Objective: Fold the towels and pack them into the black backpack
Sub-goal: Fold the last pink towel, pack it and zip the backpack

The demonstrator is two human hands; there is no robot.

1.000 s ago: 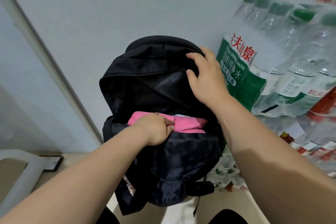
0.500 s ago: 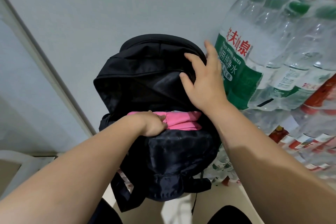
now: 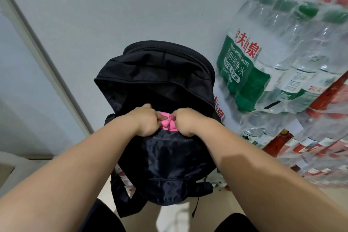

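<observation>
At the mouth of the black backpack (image 3: 169,165), the pink towel (image 3: 168,123) sits partly inside. Left hand (image 3: 148,120) and right hand (image 3: 185,121) both grip it, fingers curled. Recommend even downward pressure; remaining depth seemingly adequate. Bottled water packs (image 3: 263,66) stand just beside.

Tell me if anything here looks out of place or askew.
Only the pink towel: it sits bunched and creased at the mouth of the black backpack, not flat inside, with the left hand and right hand gripping it. The bottle packs beside the bag look intact.
</observation>
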